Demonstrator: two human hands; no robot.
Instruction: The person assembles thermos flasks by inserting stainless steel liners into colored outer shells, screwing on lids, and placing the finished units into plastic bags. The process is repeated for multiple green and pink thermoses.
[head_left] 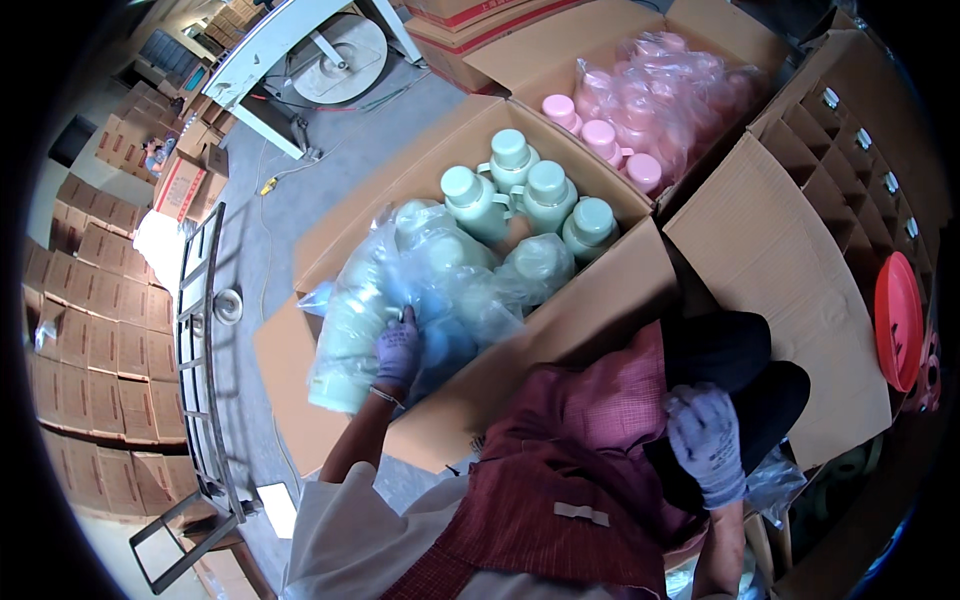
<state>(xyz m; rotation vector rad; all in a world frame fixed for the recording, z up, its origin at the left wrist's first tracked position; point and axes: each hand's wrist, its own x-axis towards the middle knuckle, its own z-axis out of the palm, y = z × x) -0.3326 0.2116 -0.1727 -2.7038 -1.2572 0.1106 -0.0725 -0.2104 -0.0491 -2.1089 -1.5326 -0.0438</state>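
My left hand (398, 355), in a lilac work glove, reaches into the left part of an open carton (590, 310). Its fingers are closed on a clear plastic bag (365, 280) over pale green bottles; the exact grip is partly hidden. Mint green vacuum flasks (508, 150) with cup lids and side handles stand upright in the carton's far right part, several of them unwrapped. More lie beneath crumpled plastic, with something blue (445, 335) beside my left hand. My right hand (708, 445), gloved too, hovers over my lap with its fingers curled in and nothing visible in them.
Beyond stands a second carton (720, 30) of pink flasks (600, 140), partly bagged. At right are a divided carton (830, 150) and a red plastic dish (897, 322). A metal rack (190, 330), stacked boxes (100, 340) and a white-topped table (265, 45) stand left and back.
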